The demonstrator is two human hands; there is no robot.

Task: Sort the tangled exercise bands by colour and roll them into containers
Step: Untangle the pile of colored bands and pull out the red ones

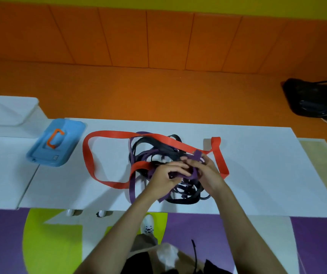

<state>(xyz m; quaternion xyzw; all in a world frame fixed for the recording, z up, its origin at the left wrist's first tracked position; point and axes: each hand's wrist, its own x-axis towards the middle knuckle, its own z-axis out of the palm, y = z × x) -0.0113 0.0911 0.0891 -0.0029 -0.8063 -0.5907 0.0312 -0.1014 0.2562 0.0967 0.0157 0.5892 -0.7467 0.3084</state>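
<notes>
Head | left hand (pixel 163 176) + right hand (pixel 208 171) pinch purple band (pixel 197 155) | 1 red band (pixel 107 134)

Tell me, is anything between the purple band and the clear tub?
Yes. The left hand and right hand grip the purple band, but black bands tangle through it and the red band crosses it. The red band's loop and the blue lid lie toward the clear tub.

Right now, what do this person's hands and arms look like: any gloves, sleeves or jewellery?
The left hand and right hand are bare: no gloves, and no ring, watch or bracelet that I can make out. The left forearm and right forearm are bare too, with no sleeve in view.
</notes>
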